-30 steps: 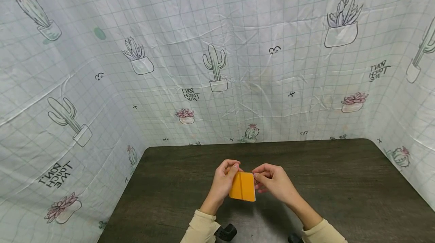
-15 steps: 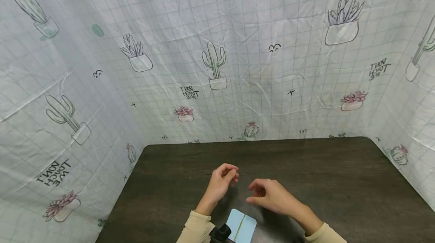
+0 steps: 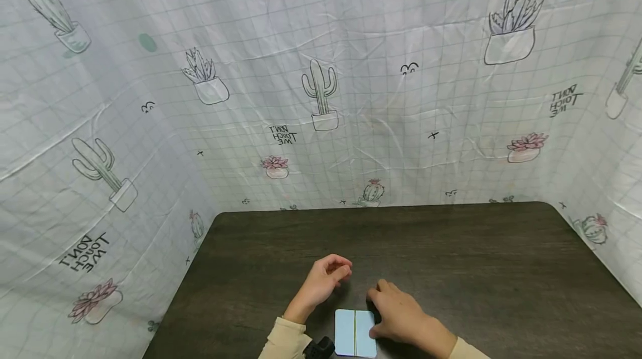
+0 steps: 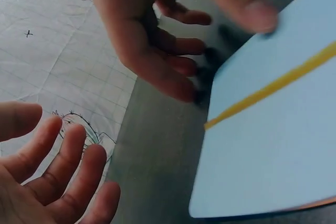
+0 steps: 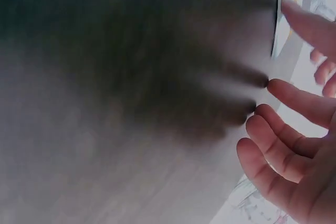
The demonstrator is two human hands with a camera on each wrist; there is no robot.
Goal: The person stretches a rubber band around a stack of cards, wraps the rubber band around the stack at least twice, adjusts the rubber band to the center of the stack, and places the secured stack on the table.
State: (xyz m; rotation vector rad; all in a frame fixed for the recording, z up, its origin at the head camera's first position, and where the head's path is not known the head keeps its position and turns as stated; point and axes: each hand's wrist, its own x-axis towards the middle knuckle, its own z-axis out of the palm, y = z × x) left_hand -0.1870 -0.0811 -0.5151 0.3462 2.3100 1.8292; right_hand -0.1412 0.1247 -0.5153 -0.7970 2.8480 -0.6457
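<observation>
A small pale-blue, round-cornered notebook with a yellow band across it lies flat on the dark table near the front. A sliver of orange shows along its lower edge in the left wrist view. My right hand is low at its right side, thumb tip at the notebook's edge and the other fingers spread down by the tabletop. Just beyond the notebook to the left, my left hand hovers with loosely bent fingers and holds nothing. Its relaxed fingers show in the left wrist view.
The dark wood table reaches back to a pale curtain printed with cacti, which encloses the back and both sides. A black wrist device sits at my left sleeve, beside the notebook.
Both hands held the notebook up, orange side showing. They let it go onto the table, pale-blue side up. It now lies straighter, and my right hand has come down to its right edge.
</observation>
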